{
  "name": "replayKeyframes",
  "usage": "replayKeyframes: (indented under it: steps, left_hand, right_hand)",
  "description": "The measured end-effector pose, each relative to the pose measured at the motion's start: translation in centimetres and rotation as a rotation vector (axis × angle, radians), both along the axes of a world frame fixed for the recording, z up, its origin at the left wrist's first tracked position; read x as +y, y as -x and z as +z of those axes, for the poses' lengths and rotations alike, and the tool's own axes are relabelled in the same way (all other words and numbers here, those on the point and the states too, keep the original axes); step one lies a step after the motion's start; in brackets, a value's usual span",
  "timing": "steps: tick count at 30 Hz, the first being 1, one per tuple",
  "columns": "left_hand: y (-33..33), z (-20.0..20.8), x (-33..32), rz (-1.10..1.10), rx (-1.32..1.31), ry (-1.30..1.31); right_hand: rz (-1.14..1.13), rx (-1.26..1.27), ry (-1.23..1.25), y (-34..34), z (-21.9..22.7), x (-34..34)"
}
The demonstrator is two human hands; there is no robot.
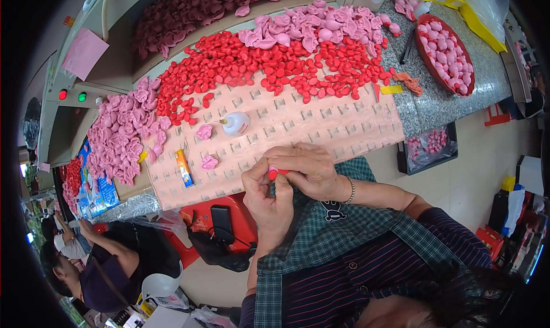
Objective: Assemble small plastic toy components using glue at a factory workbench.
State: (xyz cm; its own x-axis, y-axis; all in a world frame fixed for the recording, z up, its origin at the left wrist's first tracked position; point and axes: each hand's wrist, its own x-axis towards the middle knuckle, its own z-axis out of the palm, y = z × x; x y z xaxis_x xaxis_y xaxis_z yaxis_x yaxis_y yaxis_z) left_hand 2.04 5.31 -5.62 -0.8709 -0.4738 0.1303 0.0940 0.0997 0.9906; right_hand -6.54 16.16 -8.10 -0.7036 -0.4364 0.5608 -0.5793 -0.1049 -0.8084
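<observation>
My two hands meet at the near edge of the worktable. My left hand (264, 199) is closed in a pinch around a small pink and red molded piece (273, 174). From the other side my right hand (312, 170) grips a small red piece (283, 171) against it, fingers and thumb pressed together; much of both pieces is hidden. Beyond them a white squeeze bottle (236, 124) with a thin nozzle lies on the patterned pink sheet (321, 124). Two pink ruffled pieces, one upper (204, 131) and one lower (209, 161), rest left of the bottle.
Piles of red oval pieces (229, 58) and pink shell-like pieces (117, 130) cover the far and left table. An orange and blue packet (184, 167) lies at left. A red basket (423, 48) holds pink pieces at right; a black tray (452, 150) sits below. Another person (106, 273) is at lower left.
</observation>
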Motion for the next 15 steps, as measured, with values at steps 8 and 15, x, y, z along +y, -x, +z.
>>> replayKeyframes:
  steps: [8, 15]
  left_hand:
    - [0.04, -0.3, -0.07, 0.026, 0.007, 0.064]
    - [0.09, -0.08, -0.1, 0.016, -0.038, 0.049]
  right_hand:
    - [-0.002, 0.009, 0.022, -0.07, 0.06, -0.13]
    - [-0.006, 0.016, 0.013, -0.14, -0.07, 0.0]
